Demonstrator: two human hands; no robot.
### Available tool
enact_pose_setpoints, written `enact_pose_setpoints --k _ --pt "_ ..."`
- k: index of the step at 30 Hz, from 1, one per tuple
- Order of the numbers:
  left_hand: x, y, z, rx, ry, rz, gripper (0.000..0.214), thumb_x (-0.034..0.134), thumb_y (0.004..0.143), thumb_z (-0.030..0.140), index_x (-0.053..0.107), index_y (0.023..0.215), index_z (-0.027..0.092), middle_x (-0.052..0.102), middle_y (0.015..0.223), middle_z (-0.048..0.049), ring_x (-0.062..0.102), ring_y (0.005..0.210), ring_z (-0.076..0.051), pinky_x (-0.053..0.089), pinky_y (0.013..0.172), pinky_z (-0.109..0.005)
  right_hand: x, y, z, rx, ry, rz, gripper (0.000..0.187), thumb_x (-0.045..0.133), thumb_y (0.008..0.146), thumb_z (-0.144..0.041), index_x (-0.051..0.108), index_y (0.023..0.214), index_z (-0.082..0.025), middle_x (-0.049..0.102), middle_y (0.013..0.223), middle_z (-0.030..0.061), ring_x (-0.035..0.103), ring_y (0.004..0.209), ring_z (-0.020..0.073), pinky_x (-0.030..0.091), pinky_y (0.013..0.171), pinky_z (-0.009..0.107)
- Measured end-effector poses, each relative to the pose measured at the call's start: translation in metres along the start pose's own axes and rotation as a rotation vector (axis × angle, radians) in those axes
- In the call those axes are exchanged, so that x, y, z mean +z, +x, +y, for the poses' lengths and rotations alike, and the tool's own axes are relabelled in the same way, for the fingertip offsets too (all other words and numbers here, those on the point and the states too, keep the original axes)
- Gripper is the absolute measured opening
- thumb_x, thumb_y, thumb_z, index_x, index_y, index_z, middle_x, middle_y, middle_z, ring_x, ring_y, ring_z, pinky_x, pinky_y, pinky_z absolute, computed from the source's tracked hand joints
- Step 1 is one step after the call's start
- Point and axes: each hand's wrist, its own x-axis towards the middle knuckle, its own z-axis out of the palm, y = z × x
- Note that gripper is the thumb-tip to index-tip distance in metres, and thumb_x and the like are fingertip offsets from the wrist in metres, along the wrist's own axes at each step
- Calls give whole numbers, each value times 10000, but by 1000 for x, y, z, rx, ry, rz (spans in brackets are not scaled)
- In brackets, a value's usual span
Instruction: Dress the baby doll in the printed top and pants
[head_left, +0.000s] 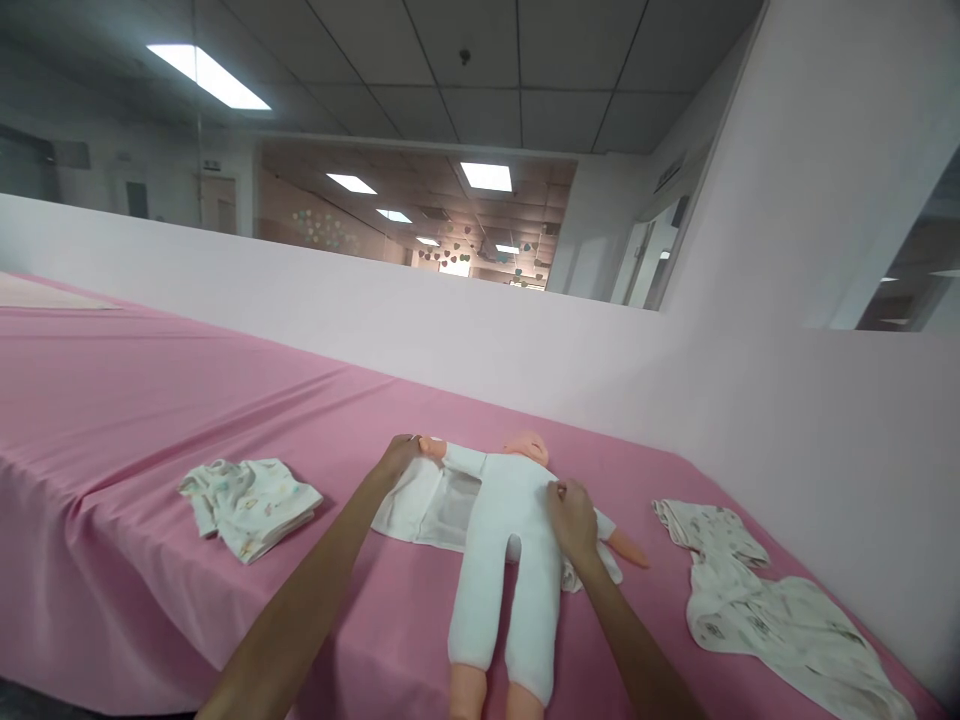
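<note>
A baby doll (514, 520) with a white cloth body lies on its back, feet towards me. Under it a white garment (416, 505) is spread out to the left; a bit of patterned cloth (571, 578) shows at the doll's right-hand side. My left hand (399, 458) is closed at the garment's upper left edge, right beside the doll's small hand (433, 447); which of them the fingers grip is hidden. Curled against the doll's side near the shoulder is my right hand (573, 518), its fingers closed; what they hold, if anything, cannot be made out.
Folded patterned baby clothes (251, 503) lie on the left of the pink cloth-covered table (225, 400). More patterned baby clothes (772, 610) are laid out on the right. A white wall (450, 320) with a large window rises behind the table and another closes the right side.
</note>
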Motion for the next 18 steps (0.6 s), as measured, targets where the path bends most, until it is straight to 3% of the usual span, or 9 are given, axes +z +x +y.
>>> enact_pose_setpoints --k 3,6,8,10,13,16,18 --pt "2 -4 11 -8 -102 -9 250 580 698 346 673 805 140 712 750 -90 667 701 -237 521 609 -322 5 -3 -37 -256 -4 -46 358 409 903 -306 656 1106 -144 661 1139 128 589 1079 241 426 913 327" --pt "5 -11 18 7 -162 -12 224 575 684 332 655 787 149 688 719 -60 645 672 -210 511 604 -308 20 -5 -73 -543 0 -260 412 449 912 -296 577 1290 -194 604 1282 92 543 1184 225 384 1011 336" --pt "6 -15 20 26 -180 0 191 585 672 327 627 745 155 655 676 -32 616 635 -185 492 587 -290 34 -5 -90 -647 -25 -427 489 455 919 -304 473 1405 -246 507 1414 83 515 1240 234 386 1025 360" --pt "5 -19 23 46 -184 31 169 596 671 330 586 702 164 608 632 2 570 593 -151 456 557 -261 49 -7 -100 -646 -68 -538 574 461 919 -322 356 1481 -276 350 1539 94 473 1299 263 398 1025 398" --pt "2 -24 28 113 -163 115 204 621 689 354 520 663 178 495 575 53 467 533 -100 366 495 -216 67 -11 -106 -594 -160 -541 656 457 911 -327 235 1526 -284 173 1611 111 441 1331 312 400 1026 465" --pt "5 -33 37 181 -101 120 241 638 716 388 515 679 184 458 584 64 433 527 -92 340 480 -210 76 -13 -109 -605 -255 -524 645 428 913 -324 224 1524 -297 181 1608 107 534 1236 322 457 960 483" --pt "13 -41 44 210 -84 25 255 648 736 416 548 716 182 501 617 54 466 554 -101 375 510 -215 78 -14 -112 -616 -320 -558 614 396 919 -311 255 1515 -271 184 1607 119 576 1184 316 498 907 472"
